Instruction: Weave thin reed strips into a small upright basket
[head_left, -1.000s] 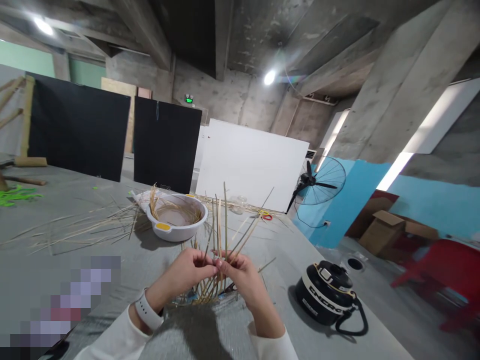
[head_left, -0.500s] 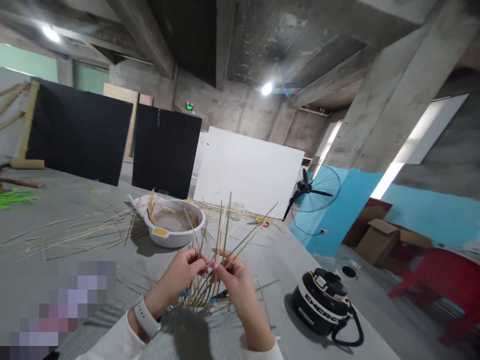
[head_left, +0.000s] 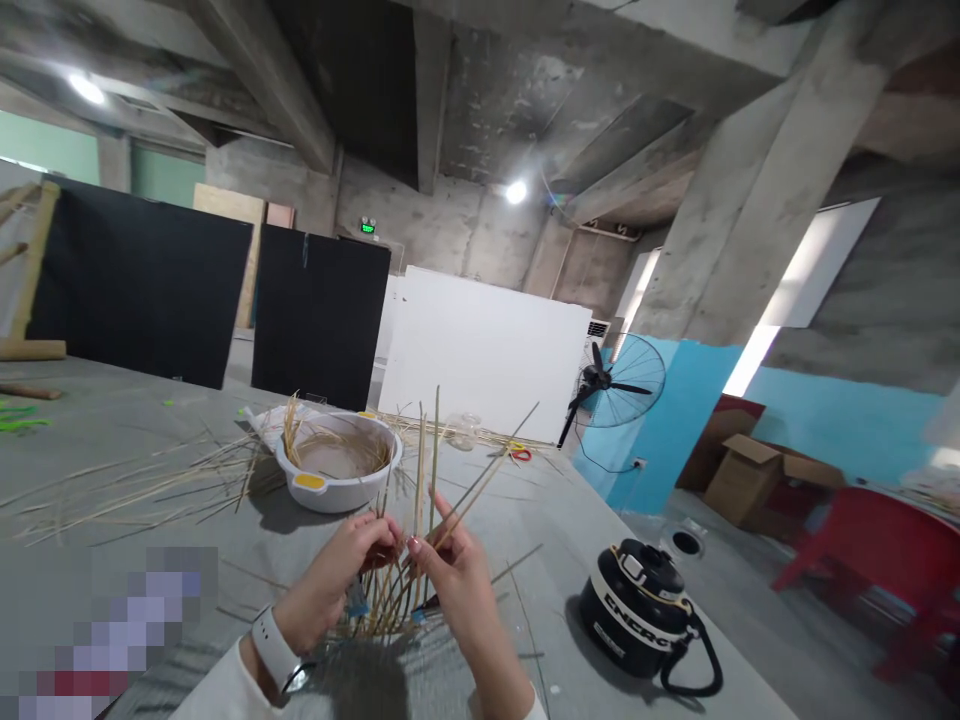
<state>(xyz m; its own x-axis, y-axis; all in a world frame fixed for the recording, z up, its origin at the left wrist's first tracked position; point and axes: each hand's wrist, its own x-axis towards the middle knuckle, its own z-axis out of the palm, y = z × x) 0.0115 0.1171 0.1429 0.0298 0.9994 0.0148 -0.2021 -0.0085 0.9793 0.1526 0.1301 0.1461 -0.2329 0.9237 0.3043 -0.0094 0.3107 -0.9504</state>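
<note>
A partly woven piece of thin strips point(head_left: 386, 605), perhaps bamboo or straw, stands on the grey table between my hands, its long ends sticking up and fanning out. My left hand point(head_left: 352, 550) is closed in a pinch on strips at its left side. On the right, my right hand point(head_left: 454, 570) pinches strips between thumb and fingers, with its index finger raised behind them. Small blue clips point(head_left: 358, 604) show low on the piece. The fingertips partly hide where the strips cross.
A white basin point(head_left: 341, 485) with yellow handles and strips inside stands beyond my hands. Loose strips point(head_left: 165, 475) lie to the left. Scissors point(head_left: 517, 453) lie farther back. A black water jug point(head_left: 637, 610) stands at right, near the table edge. A fan point(head_left: 607, 380) is behind.
The whole view has shifted slightly, so things sit lower and more to the left. My right index finger is now raised and straighter. Both hands stay at the strips.
</note>
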